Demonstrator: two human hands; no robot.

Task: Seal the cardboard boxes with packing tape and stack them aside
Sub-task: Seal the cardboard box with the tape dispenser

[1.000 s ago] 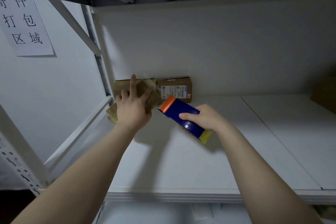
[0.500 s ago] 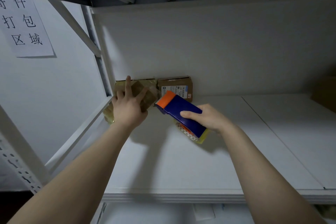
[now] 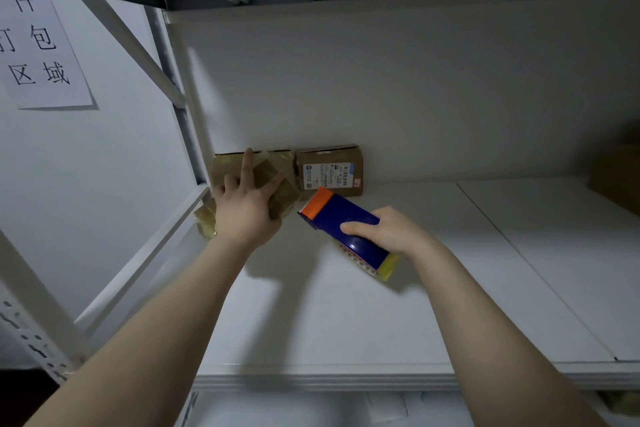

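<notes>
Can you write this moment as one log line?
left hand: holds taped box | right hand: grips tape dispenser | labelled box: on shelf

The labelled box (image 3: 329, 172) stands on the shelf (image 3: 346, 322), against its back wall. Just left of it, a corner box (image 3: 225, 166) sits at the wall. In front of that one, the left hand (image 3: 242, 215) grips a small box (image 3: 282, 192). Just in front of the labelled box, the right hand (image 3: 391, 229) holds the tape dispenser (image 3: 346, 229).

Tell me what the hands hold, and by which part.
The left hand grips a taped cardboard box across its top, thumb on its right side. The right hand grips the blue tape dispenser around its rear half, orange end free.
</notes>
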